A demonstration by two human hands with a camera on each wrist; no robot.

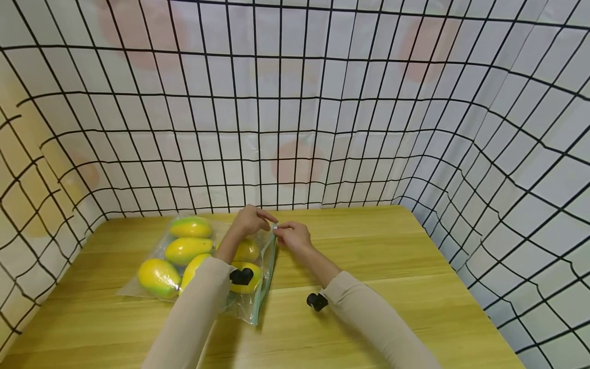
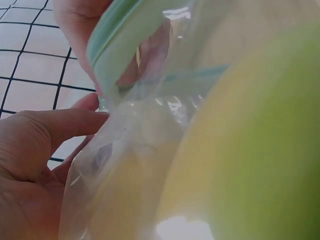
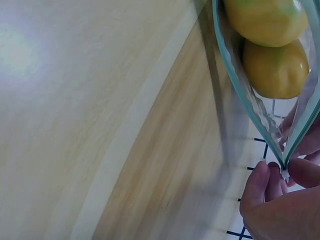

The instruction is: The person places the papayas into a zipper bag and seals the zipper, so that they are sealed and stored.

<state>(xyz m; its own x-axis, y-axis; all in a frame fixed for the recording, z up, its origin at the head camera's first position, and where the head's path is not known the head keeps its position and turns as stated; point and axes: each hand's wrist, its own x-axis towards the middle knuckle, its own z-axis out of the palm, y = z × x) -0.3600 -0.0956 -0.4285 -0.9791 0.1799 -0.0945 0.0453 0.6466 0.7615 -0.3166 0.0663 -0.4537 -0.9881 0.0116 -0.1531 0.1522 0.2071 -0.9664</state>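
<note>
A clear zip bag (image 1: 269, 256) with a green closure strip lies on its side, its mouth facing right. Several yellow-green mangoes (image 1: 188, 251) are inside it. At the far corner of the mouth, my right hand (image 1: 295, 237) pinches the end of the strip between thumb and fingers. My left hand (image 1: 249, 220) reaches over the bag to the same corner, its thumb and finger pinching the bag's edge there. In the right wrist view, the strip's two sides (image 3: 245, 107) spread apart from that corner, with mangoes (image 3: 276, 70) between them.
The bag rests on a wood-grain table (image 1: 369, 246). Behind the table and along both sides stands a black wire grid (image 1: 299, 130) against white, patterned sheeting. A small black heart-shaped piece (image 1: 317, 301) sits at the right sleeve's cuff, another (image 1: 241, 277) at the left.
</note>
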